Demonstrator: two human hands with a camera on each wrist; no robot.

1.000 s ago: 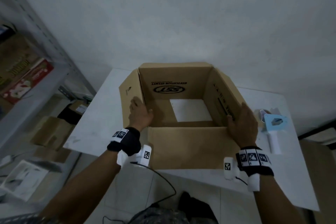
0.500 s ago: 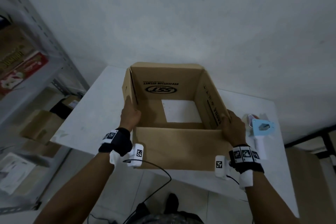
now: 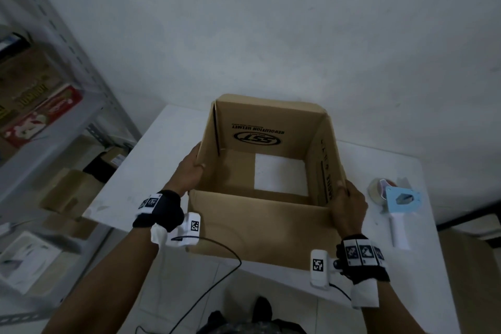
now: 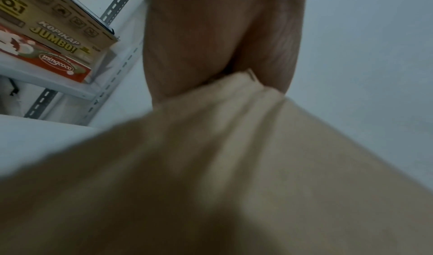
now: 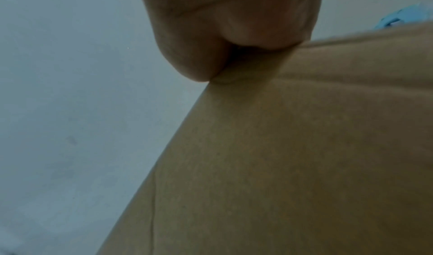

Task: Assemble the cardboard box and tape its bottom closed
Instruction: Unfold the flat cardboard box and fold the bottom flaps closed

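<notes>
A brown cardboard box [image 3: 260,228] stands opened up on the white table [image 3: 151,171], its inside showing a printed logo and a square gap where the table shows through. My left hand [image 3: 189,171] grips the top edge of the left wall, thumb inside; in the left wrist view the cardboard [image 4: 234,166] fills the lower half under my hand [image 4: 220,36]. My right hand [image 3: 348,206] grips the top edge of the right wall near the front corner; the right wrist view shows my hand [image 5: 234,27] pinching the cardboard [image 5: 304,147]. A tape dispenser [image 3: 398,206] with a white handle lies to the right.
A grey metal shelf rack [image 3: 54,106] with printed cartons stands at the left, more boxes on the floor below it. A white wall rises close behind the table. A black cable [image 3: 214,279] hangs from my left wrist past the table's front edge.
Both side walls have been pushed upright, squaring the box. My hands slid from the splayed flaps to the top edges of the walls. The view has shifted.
</notes>
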